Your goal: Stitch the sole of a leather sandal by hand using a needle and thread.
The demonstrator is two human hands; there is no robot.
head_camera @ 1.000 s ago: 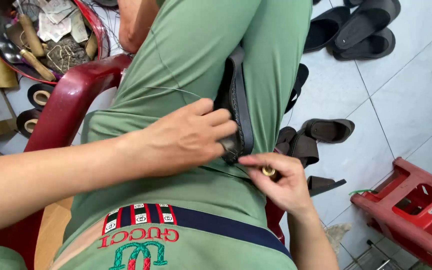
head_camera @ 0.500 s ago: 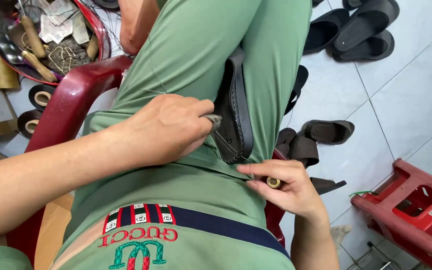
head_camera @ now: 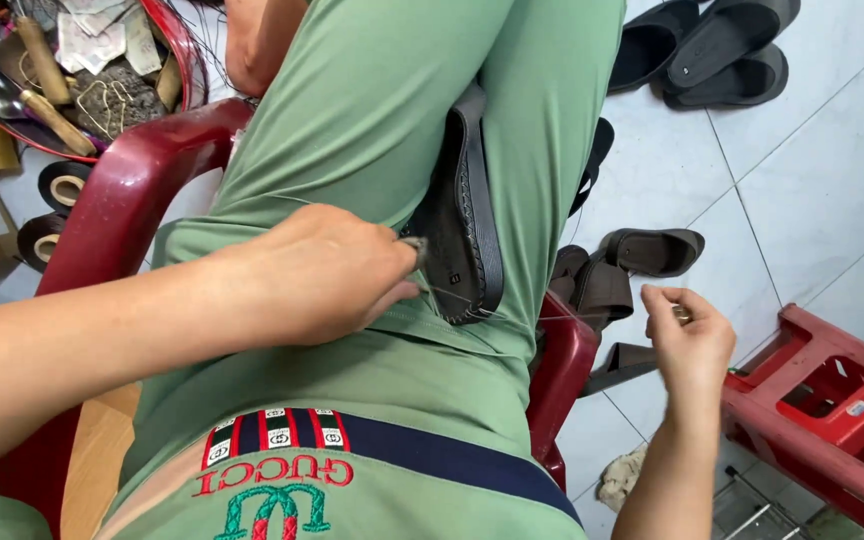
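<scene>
**Thread drawn tight from a shoe clamped between your knees**

Nearest you, your right hand (head_camera: 690, 335) is out to the right, past your thigh and above the tiled floor (head_camera: 832, 200). Its fingers are closed together, pinched on a small tool (head_camera: 683, 314) and the end of a thread (head_camera: 552, 318). The thread runs in a straight line back to the shoe, so holding the hand that far out looks like your way of keeping the stitch taut.

Your left hand (head_camera: 327, 275) rests on your left thigh, fingers curled and pressed against the near end of the shoe (head_camera: 464, 215). It seems to steady the work where the thread comes out. A small metal piece (head_camera: 414, 247) shows at the fingertips; you cannot tell from here whether it is gripped or only touched.

The shoe itself is dark, standing on edge and wedged between your green-trousered legs, sole edge towards the camera. Your knees act as the vice, which frees both hands.

You sit in a dark red chair (head_camera: 127, 190). To the right, near the pulling hand, stands a red stool (head_camera: 832, 400). Brown straps (head_camera: 597, 290) and a sandal (head_camera: 657, 250) lie on the floor just beyond the chair.

Farther off, at far left, a red-rimmed bowl (head_camera: 180, 50) holds wooden-handled tools, within reach. At far right lie black sandals (head_camera: 722, 45).
</scene>
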